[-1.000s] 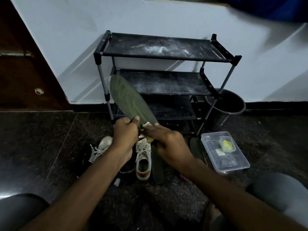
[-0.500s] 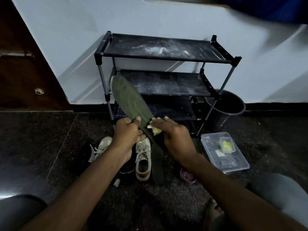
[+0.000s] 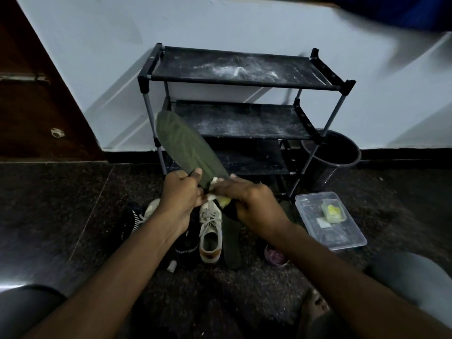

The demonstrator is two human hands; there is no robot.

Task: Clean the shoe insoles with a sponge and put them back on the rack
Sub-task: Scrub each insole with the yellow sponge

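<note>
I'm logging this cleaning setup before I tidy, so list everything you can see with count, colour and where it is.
shoe rack: 1, black, three dusty shelves, against the wall
held insole: 1, green, tilted up before the rack
sponge: 1, yellow-white, against the held insole
beige sneaker: 1, beige, on the floor before the rack
second insole: 1, dark green, lying right of the beige sneaker
dark shoes: count unclear, black, left of the beige sneaker
bucket: 1, dark, right of the rack
plastic box: 1, clear, floor at right, something yellow inside
small bowl: 1, purplish, beside the second insole
left hand: 1, grips the held insole's lower end
right hand: 1, holds the sponge
</note>
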